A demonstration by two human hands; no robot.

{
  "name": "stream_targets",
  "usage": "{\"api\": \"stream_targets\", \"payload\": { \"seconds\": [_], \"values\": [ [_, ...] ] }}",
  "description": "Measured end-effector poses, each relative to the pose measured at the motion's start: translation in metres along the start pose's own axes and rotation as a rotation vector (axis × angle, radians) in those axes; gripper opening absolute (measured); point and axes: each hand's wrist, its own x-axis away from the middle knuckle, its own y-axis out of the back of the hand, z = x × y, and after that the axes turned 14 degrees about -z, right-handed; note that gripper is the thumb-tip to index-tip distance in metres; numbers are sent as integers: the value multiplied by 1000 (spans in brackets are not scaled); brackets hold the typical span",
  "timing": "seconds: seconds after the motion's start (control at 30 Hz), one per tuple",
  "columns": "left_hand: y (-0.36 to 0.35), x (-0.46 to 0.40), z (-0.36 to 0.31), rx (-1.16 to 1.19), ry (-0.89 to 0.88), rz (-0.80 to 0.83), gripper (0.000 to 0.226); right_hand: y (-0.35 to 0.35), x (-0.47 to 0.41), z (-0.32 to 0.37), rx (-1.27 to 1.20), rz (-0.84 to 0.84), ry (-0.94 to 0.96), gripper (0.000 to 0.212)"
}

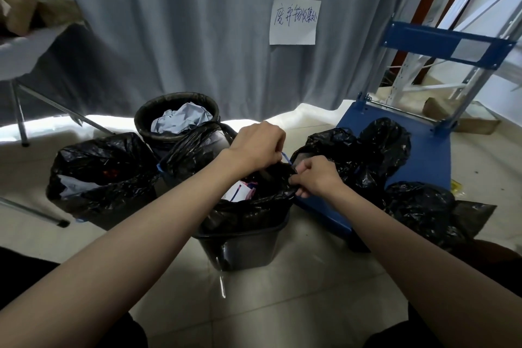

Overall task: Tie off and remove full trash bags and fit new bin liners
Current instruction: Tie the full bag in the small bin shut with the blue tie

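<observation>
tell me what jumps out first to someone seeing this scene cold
Both hands meet in the middle: the left hand and right hand grip the far rim of the black bag that lines the front bin, with paper rubbish showing inside. Behind, a handwritten paper sign hangs on the grey curtain. At right, filled black bags are piled on a blue hand cart.

Both hands (left (255,147), right (316,176)) reach forward, fingers curled, pinching.
</observation>
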Motion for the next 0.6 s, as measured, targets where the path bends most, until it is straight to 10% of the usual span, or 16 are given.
{"api": "stream_targets", "payload": {
  "seconds": [0.6],
  "values": [
    [16, -12, 6, -20, 98, -255, 15, -16, 0, -12, 181, 32, 36, 40]
  ]
}}
